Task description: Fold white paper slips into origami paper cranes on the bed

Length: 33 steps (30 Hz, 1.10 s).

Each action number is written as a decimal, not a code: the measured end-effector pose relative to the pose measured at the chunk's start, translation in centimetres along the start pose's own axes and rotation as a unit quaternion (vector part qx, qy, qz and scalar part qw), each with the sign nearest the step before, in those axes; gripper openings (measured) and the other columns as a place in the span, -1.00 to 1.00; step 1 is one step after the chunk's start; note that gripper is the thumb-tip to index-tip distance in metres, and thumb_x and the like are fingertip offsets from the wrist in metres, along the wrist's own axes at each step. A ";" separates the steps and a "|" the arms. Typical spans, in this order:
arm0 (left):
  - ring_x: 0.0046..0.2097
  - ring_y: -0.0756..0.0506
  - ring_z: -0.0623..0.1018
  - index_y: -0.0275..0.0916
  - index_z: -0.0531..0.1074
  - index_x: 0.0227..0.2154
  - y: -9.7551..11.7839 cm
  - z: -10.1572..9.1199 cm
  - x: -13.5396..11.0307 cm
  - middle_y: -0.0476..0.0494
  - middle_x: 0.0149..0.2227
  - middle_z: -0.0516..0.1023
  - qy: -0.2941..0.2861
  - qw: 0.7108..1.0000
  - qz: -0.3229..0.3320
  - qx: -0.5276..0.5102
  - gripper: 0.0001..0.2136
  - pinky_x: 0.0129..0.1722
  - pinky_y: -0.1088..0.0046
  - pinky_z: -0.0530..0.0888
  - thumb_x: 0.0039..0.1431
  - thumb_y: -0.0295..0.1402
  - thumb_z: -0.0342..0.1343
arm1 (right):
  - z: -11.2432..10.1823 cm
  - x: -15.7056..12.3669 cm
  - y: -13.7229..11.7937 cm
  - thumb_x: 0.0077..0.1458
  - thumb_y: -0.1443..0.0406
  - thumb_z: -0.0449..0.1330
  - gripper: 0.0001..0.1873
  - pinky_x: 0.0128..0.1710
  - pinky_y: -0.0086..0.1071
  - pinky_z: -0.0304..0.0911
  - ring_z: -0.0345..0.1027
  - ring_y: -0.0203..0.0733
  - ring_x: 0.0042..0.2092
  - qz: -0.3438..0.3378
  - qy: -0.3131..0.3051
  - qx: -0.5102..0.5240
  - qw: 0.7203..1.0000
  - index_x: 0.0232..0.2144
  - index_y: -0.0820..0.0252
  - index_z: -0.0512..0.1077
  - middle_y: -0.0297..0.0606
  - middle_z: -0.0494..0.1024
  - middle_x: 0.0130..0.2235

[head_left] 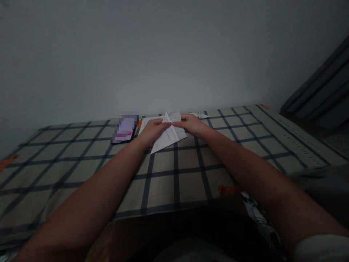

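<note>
A folded sheet of white printed paper (166, 140) is held between both my hands, over the checked tablecloth. My left hand (152, 131) pinches it from the left side, thumb on top near the middle fold. From the right, my right hand (194, 124) grips the same paper, its thumb tip meeting the left thumb close to the centre crease. One flap stands up in a point at the top of the sheet. The fingers beneath the paper are hidden.
A phone (124, 129) with a lit, blurred screen lies left of my hands. Behind my right hand rests a small folded white paper piece (200, 115). The checked tablecloth (163, 189) covers the table, which meets a plain wall (174, 54). A dark curtain (321, 83) hangs at right.
</note>
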State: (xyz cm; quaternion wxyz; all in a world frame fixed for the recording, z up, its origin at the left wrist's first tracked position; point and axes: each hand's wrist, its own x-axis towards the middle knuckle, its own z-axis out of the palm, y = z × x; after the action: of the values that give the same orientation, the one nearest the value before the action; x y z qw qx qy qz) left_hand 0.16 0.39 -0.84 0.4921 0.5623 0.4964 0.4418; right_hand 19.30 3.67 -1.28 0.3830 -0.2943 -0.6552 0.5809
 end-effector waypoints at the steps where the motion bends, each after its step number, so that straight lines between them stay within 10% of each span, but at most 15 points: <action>1: -0.49 -0.07 0.55 -0.32 0.56 -0.30 0.1 0.0 0.0 -0.14 -0.43 0.61 -0.002 1.000 0.003 0.002 -0.67 -0.51 0.47 0.41 -0.10 -0.19 0.30 | 0.0 0.0 0.1 0.01 0.28 0.31 -0.83 -0.31 -0.42 0.33 0.45 -0.26 -0.31 -0.002 -0.004 -0.001 1.000 -0.30 0.25 0.53 -0.23 0.61 -0.30; 33: -0.44 -0.09 0.57 -0.33 0.57 -0.29 -0.5 -0.4 0.5 -0.19 -0.38 0.63 -0.016 0.999 0.030 0.005 -0.66 -0.43 0.44 0.44 -0.08 -0.17 0.30 | -0.2 0.1 0.1 0.01 0.29 0.33 -0.83 -0.29 -0.42 0.36 0.46 -0.26 -0.29 0.008 0.012 -0.009 1.000 -0.29 0.21 0.55 -0.23 0.63 -0.25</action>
State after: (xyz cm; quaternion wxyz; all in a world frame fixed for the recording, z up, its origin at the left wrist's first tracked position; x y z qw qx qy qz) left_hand -0.23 0.94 -1.29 0.4834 0.5863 0.4738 0.4451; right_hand 19.41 3.86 -1.40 0.3836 -0.3104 -0.6532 0.5743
